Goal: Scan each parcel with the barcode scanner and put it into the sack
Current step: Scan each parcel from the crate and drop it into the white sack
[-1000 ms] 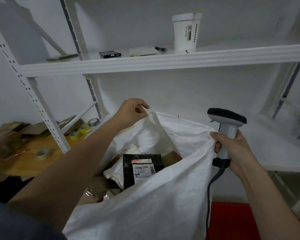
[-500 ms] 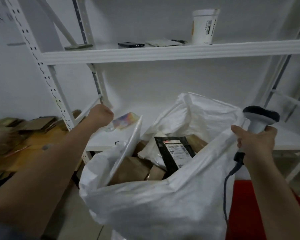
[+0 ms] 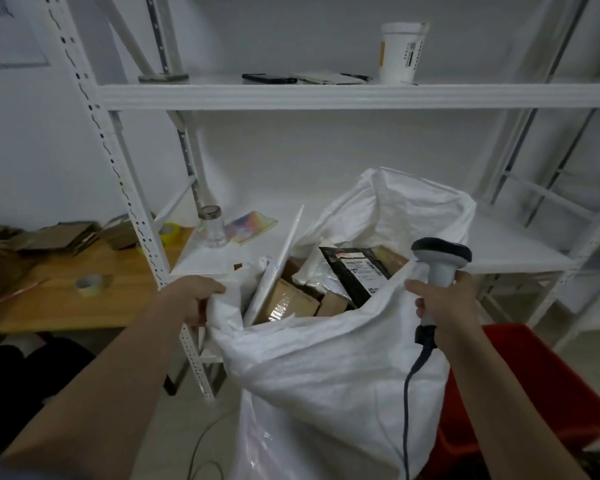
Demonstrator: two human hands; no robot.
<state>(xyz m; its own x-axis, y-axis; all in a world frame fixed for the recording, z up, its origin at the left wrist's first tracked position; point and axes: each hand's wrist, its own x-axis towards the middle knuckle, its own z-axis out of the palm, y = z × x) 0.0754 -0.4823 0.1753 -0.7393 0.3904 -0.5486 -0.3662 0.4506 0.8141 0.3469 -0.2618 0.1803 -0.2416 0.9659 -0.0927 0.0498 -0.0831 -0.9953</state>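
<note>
White shelving behind, we grip the sack (image 3: pixel 326 368) rim at nine with our left hand (image 3: pixel 196 299), scanner (image 3: pixel 439 268) and rim at three with our right hand (image 3: pixel 444 306), parcels (image 3: pixel 355 271) at twelve.

The light was dim, flat and cool, without hard shadows. The shelf uprights (image 3: pixel 94 109) bowed from wide-angle distortion. The far-left tabletop (image 3: pixel 66 299) was smeared with blur, and tape on a box (image 3: pixel 284 299) showed faint glare.

Head view, downward, close over sack (image 3: pixel 326 368)
</note>
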